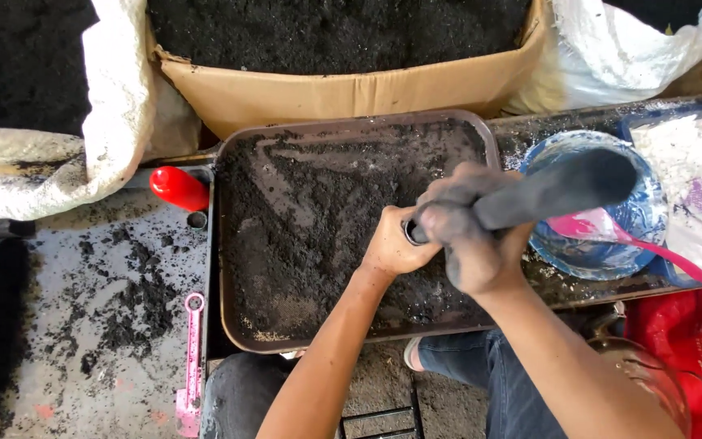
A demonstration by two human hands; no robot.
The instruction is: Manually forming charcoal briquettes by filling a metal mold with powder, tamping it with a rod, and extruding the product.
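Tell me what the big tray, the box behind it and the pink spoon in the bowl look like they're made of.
The tray looks like metal with a dull brown finish: thin rolled rim, rounded corners, scuffed bare patches under the dark powder. The box is plain tan cardboard, matte, with a creased, torn edge. The pink spoon seems to be plastic: bright uniform colour, smooth and slightly glossy.

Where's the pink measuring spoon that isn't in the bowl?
Head view, lower left: the pink measuring spoon lies on the grey table, just left of the tray.
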